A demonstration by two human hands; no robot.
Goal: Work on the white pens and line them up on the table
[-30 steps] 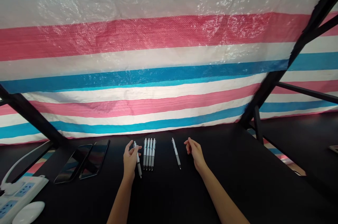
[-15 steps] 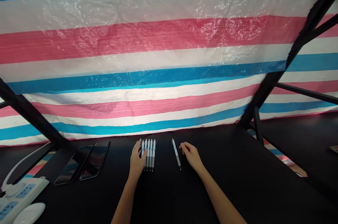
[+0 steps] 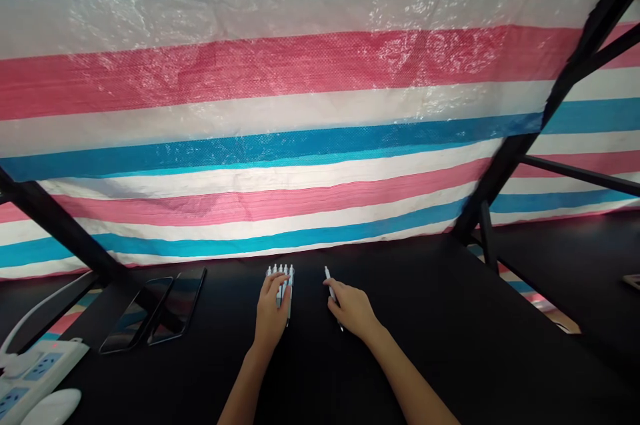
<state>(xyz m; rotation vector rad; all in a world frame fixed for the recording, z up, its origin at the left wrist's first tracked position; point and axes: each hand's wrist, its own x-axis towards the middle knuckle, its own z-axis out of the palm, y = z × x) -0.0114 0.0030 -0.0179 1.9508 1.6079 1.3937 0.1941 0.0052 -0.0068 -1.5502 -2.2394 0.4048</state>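
My left hand [image 3: 271, 313] lies with spread fingers across a tight row of several white pens [image 3: 280, 272], hiding most of their barrels, and only their top ends show above the fingers. My right hand [image 3: 351, 308] is closed around a single white pen [image 3: 328, 277] lying to the right of the row. That pen's upper end sticks out past the fingers, and its tip shows faintly below the hand. Both hands are over a black table [image 3: 430, 325].
To the left lie two dark smartphones [image 3: 135, 313] [image 3: 177, 305]. A white power strip [image 3: 37, 368] and a white computer mouse [image 3: 50, 408] sit at the lower left corner. A striped pink, white and blue tarpaulin [image 3: 320, 111] and black beams [image 3: 545, 125] stand behind the table.
The pen held in my left hand earlier now appears in the row, and that hand has moved over the pens. My right hand has moved left onto the single pen.
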